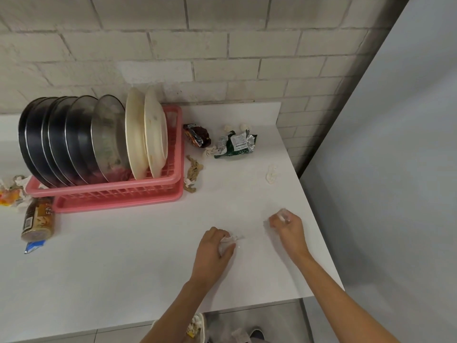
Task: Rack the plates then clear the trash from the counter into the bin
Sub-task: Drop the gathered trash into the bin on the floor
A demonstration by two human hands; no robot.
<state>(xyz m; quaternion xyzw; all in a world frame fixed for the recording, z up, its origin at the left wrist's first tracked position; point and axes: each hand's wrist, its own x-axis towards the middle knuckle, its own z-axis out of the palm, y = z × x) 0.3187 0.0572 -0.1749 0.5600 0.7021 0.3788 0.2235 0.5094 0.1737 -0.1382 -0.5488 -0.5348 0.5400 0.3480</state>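
Several dark plates (61,137) and two cream plates (146,129) stand on edge in a pink dish rack (118,191) on the white counter (123,268). My left hand (215,248) grips a crumpled white tissue (228,241) on the counter. My right hand (289,229) pinches another small white scrap (282,215) a little to the right. Behind them lie a green wrapper (237,143), a dark red wrapper (197,136), brown paper shreds (193,173) and a white scrap (271,174).
Left of the rack lie a brown packet (38,219), a blue wrapper (33,246) and crumpled orange-and-white trash (12,193). A grey panel (395,169) borders the counter's right edge. Below the front edge, a container with trash (197,328) shows on the floor.
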